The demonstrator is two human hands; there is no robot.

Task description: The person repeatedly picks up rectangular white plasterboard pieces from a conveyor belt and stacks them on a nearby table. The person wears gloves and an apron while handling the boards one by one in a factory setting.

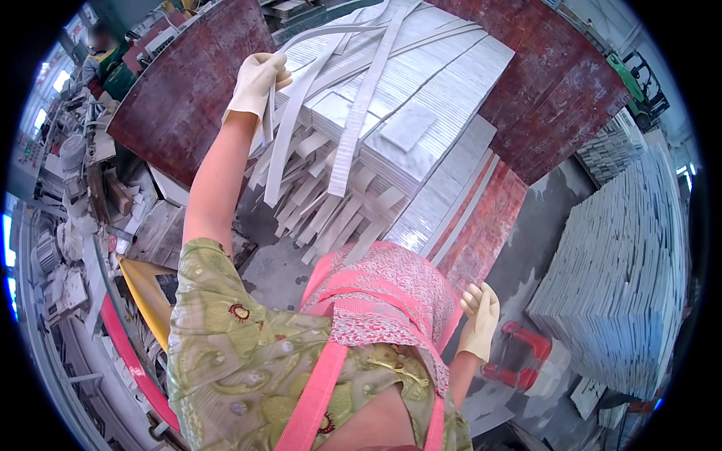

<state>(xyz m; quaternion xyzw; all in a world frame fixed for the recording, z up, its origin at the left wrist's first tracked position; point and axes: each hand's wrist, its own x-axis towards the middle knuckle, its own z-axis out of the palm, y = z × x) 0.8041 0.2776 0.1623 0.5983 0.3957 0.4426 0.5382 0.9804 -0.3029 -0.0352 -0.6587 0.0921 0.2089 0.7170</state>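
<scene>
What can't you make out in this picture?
In the head view:
Whether the right hand holds anything: its own curl hides the palm.
The gripped part of the curved pale strip: covered by the left hand.
The far end of the large pale stack: cut off by the upper edge.
What the distant co-worker is handling: too small and blurred.

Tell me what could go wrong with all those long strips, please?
The left hand grips a bendy strip that lies among other strips, so pulling it might drag some along. Lots of strip ends poke out from under the pile's top layers, close to the pink apron, and might snag it. And the small flat tile sits loose near the pile's edge, so a bump could slide it off.
</scene>
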